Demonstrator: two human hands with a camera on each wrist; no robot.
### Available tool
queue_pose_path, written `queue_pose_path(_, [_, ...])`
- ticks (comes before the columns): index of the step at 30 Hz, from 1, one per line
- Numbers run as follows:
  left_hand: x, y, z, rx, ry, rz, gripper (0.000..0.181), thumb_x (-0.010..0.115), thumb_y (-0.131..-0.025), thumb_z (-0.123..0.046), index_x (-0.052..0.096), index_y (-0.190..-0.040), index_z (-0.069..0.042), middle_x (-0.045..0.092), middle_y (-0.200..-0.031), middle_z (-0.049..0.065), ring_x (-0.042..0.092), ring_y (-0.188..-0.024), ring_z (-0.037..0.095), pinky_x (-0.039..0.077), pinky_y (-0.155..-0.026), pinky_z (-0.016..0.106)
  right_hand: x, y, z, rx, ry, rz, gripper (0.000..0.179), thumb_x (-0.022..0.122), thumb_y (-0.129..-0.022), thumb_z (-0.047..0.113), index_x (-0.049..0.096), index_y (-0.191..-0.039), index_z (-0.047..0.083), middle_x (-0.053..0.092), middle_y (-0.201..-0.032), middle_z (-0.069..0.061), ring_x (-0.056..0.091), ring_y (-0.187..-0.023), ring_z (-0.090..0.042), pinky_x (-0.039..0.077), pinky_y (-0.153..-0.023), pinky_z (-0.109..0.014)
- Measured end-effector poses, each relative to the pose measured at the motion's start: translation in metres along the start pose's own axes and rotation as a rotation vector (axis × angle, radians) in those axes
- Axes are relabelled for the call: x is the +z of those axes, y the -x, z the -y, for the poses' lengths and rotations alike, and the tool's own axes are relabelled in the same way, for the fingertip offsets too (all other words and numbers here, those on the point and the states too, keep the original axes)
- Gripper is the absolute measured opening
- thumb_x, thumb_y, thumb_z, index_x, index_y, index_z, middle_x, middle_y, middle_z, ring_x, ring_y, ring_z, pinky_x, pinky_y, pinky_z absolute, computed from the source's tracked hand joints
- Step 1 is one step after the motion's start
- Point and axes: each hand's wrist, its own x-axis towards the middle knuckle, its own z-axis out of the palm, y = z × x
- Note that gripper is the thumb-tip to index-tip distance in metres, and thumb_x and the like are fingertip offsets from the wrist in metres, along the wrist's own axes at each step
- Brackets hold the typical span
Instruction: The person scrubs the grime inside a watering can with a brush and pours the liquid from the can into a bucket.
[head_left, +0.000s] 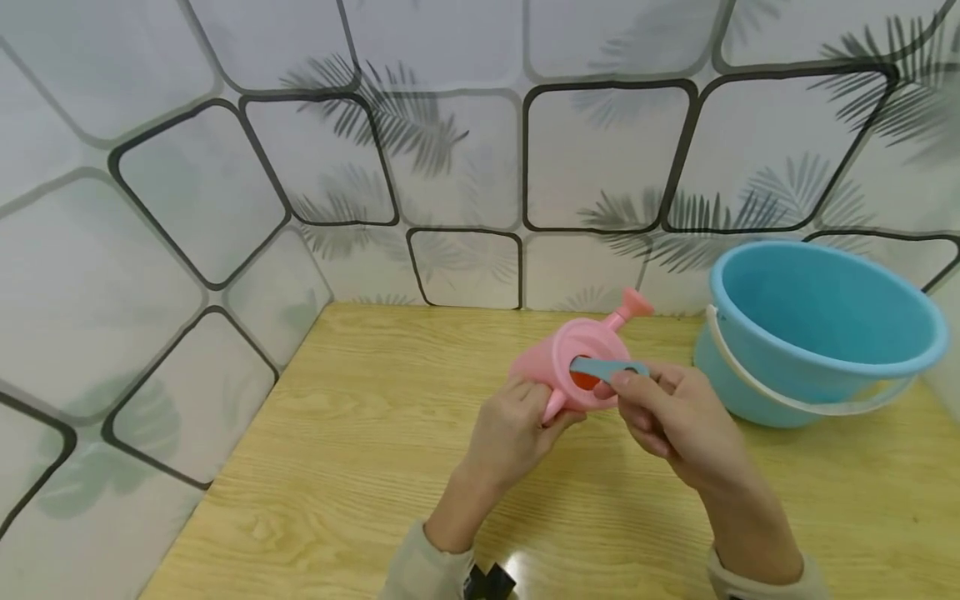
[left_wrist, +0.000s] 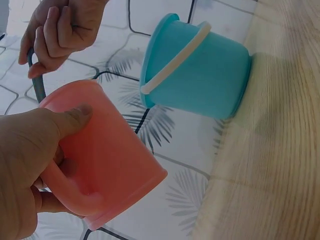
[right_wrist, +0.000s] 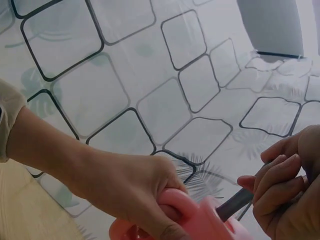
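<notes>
- The right grip (head_left: 678,417) pinches the end of a blue-grey handle (head_left: 603,367) between thumb and fingers; the handle's other end goes into the mouth of the watering can, hidden from sight.
- The left grip (head_left: 517,425) is closed around the loop handle (left_wrist: 70,192) of the pink watering can (head_left: 534,360), its thumb pressed on the outer side near the rim.
- The can is held above the desk (head_left: 360,417), tilted, its mouth turned toward the person and the right grip; something orange-red (head_left: 583,380) shows inside, too little to name.
- By its look the can is thin moulded plastic: probably light, fairly stiff and somewhat slick. The loop handle with a thumb on the body seems the surest hold; the slim spout (head_left: 633,304) looks a poorer one.
- The blue-grey handle also looks light and rigid, and its exposed end suits a pinch.
- Farther right, well apart from the can, a blue bucket (head_left: 813,383) stands upright on the desk, its white bail (head_left: 750,377) hanging down.
- Behind rises the patterned wall (head_left: 465,158).
</notes>
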Motion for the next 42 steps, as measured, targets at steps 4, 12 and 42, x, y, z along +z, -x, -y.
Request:
queue_pose_path(4, [-0.001,-0.001,-0.001,-0.006,0.003,-0.01,0.039,0.085,-0.078,-0.028,0.051,-0.071,-0.011,0.049,-0.063,-0.003,0.044,-0.061,0.011,0.036,-0.056,0.014,0.003,-0.004,-0.003,0.027,0.001,0.058,0.028,0.049,-0.104,0.008,0.064,-0.081,0.008,0.036,-0.056,0.001,0.022,-0.041,-0.019,0.011,-0.037,-0.034])
queue_pose_path(12, [-0.004,-0.001,0.0,-0.027,-0.005,-0.016,0.039,0.086,-0.077,-0.028,0.052,-0.071,-0.011,0.051,-0.063,-0.002,0.046,-0.062,0.012,0.039,-0.057,0.016,-0.001,0.005,0.006,-0.009,0.183,-0.013,0.024,0.048,-0.105,0.01,0.067,-0.094,0.0,0.039,-0.057,-0.004,0.027,-0.04,-0.021,0.018,-0.033,-0.032])
queue_pose_path(42, [-0.004,-0.001,-0.006,0.116,-0.014,0.038,0.04,0.087,-0.074,-0.035,0.054,-0.072,-0.013,0.051,-0.064,-0.005,0.047,-0.061,0.007,0.04,-0.059,0.011,-0.008,0.002,-0.003,-0.459,1.102,-0.064,0.025,0.068,-0.085,-0.011,0.066,-0.094,0.012,0.063,-0.091,0.005,0.057,-0.082,-0.007,0.049,-0.07,-0.022])
